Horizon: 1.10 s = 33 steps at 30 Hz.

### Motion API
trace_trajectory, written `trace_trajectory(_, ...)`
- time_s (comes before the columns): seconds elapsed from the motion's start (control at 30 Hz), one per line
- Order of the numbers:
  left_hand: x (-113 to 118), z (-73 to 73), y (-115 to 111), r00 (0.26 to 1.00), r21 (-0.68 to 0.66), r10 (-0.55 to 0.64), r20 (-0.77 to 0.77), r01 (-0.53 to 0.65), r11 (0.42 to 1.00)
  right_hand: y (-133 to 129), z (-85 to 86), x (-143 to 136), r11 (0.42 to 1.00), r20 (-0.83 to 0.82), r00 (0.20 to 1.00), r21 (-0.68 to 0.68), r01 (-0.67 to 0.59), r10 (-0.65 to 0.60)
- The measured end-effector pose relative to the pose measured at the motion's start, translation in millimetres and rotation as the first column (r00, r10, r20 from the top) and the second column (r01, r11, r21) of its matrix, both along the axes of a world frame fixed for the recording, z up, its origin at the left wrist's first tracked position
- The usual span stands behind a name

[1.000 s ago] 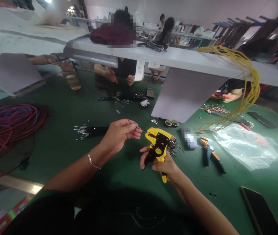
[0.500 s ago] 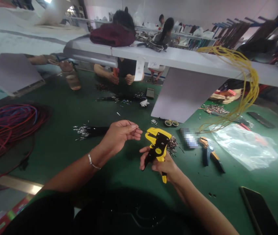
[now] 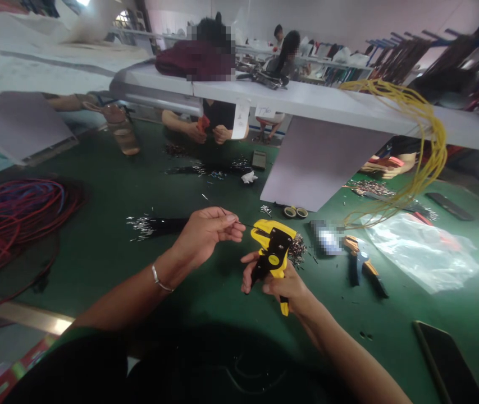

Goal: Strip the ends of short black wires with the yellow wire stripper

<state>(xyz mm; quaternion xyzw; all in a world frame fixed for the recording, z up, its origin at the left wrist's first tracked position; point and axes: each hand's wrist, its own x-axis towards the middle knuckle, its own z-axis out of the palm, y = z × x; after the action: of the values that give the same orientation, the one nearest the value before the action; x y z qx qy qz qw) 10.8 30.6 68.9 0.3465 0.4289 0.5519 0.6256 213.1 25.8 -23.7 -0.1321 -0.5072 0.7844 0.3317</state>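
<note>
Between thumb and fingers, my left hand [image 3: 213, 231] pinches a thin black wire [image 3: 245, 225]. The wire's end reaches the jaws of a yellow and black wire stripper [image 3: 273, 247]. Wrapped round that tool's handles is my right hand [image 3: 283, 286], just right of the left one. A bundle of black wires [image 3: 165, 225] with bright tips lies on the table behind my left hand. Partly hidden behind the stripper is a heap of small dark and coppery bits [image 3: 297, 249]. Whether the jaws grip the wire I cannot make out.
Coiled red and blue wires [image 3: 16, 224] lie at the left. On the right are orange and black pliers [image 3: 363, 264], a clear plastic bag [image 3: 424, 255] and a phone [image 3: 445, 359]. Across the green table [image 3: 222, 303], co-workers' hands [image 3: 209, 133] work below a white shelf [image 3: 306, 104] draped with yellow wires [image 3: 428, 151].
My hands, the wire and the stripper stay almost where they were. Across the table, a co-worker's hands and orange tool have shifted slightly.
</note>
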Motion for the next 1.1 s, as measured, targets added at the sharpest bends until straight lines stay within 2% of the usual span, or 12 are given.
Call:
trace_trajectory(0.33,-3,-0.4,0,0.999,-0.025,-0.041,0.014,0.041,0.999,-3,6.6,-1,1.0,-0.019,1.0,-0.026,-0.006,0.006)
trace_trajectory(0.67,-1,-1.7,1,0.999,-0.019,-0.035,-0.004,0.035,0.999,-4,9.9,-3,0.999,0.012,1.0,-0.048,0.013,-0.013)
trace_trajectory(0.9,-2,-2.6,0,0.999,-0.015,-0.039,-0.002,0.039,0.999,-5,8.5,-4,0.997,-0.066,0.998,-0.076,-0.01,0.005)
trace_trajectory(1.1,-1,-1.9,0,0.999,-0.028,-0.034,-0.003,0.034,0.999,-6,14.7,-5,0.996,-0.046,0.999,-0.083,0.019,-0.023)
